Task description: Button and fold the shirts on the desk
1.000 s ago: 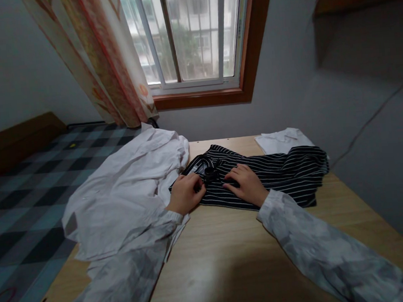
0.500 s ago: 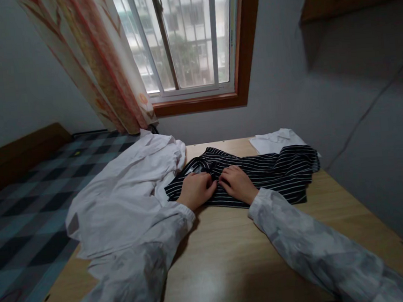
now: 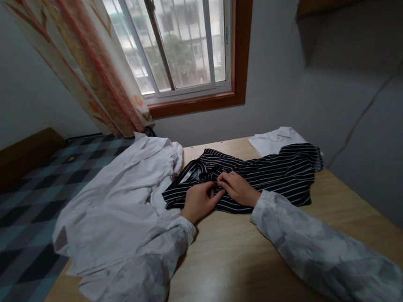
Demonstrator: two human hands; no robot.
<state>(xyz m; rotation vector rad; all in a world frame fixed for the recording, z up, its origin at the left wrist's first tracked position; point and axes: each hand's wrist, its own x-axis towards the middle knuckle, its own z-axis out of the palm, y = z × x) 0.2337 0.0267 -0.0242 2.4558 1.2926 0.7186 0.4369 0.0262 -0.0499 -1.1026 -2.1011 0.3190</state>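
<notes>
A black shirt with thin white stripes (image 3: 277, 170) lies spread sideways across the wooden table, its collar end toward the left. Both hands meet over its upper front. My left hand (image 3: 199, 200) pinches the fabric with thumb and fingers near the collar. Close against it, my right hand (image 3: 238, 187) also grips the striped cloth, fingertips bent inward. What exactly lies between the fingertips is too small to make out. A pale label shows inside the collar. Just left of the striped shirt, a loose white garment (image 3: 118, 210) touches its collar end.
A folded white shirt (image 3: 276, 139) rests at the table's back right, partly behind the striped one. The wooden table (image 3: 212, 272) borders a bed with a checked cover (image 3: 14, 233) on the left. A patterned curtain (image 3: 91, 62) hangs beside the window (image 3: 185, 44).
The left hand has turned and its thumb now reaches farther right under the right fingertips. More of the collar shows. The camera view has shifted slightly.
</notes>
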